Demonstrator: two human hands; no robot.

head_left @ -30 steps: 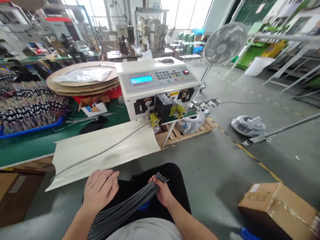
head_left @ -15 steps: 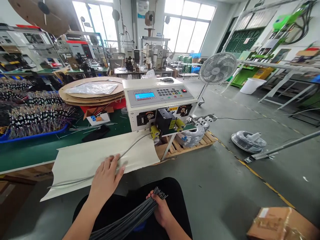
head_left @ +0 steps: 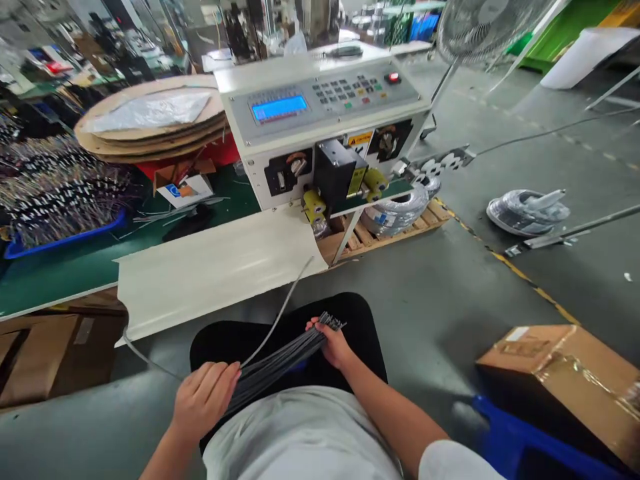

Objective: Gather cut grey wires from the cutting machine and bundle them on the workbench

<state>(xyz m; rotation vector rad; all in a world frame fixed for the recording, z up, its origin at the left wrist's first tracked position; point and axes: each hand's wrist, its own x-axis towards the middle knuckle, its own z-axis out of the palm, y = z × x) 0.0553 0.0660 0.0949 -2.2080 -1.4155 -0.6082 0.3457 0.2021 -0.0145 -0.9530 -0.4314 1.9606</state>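
My left hand [head_left: 207, 397] is closed around a single grey cable [head_left: 280, 313] above my lap. One end of that cable rises toward the white sheet chute [head_left: 220, 267]; the other part curves off left past the chute's lower corner. With its fingers wrapped round them, my right hand [head_left: 331, 340] holds a bundle of cut grey cables [head_left: 285, 363] near their ends. The bundle lies across my lap and runs down behind my left hand. Beyond the chute stands a white wire cutting machine [head_left: 325, 120] with a lit blue display and yellow rollers.
Left of the machine, stacked cardboard discs [head_left: 155, 127] and a blue tray of wire pieces [head_left: 65, 237] sit on the green table [head_left: 75, 273]. Cable coils [head_left: 525, 212] lie on the floor at right. A cardboard box [head_left: 565, 380] is at lower right, near a fan [head_left: 490, 27].
My left hand has lifted the single cable off the chute and brought it down toward the bundle. The cable's end is now away from the machine's rollers. The view has tilted downward.
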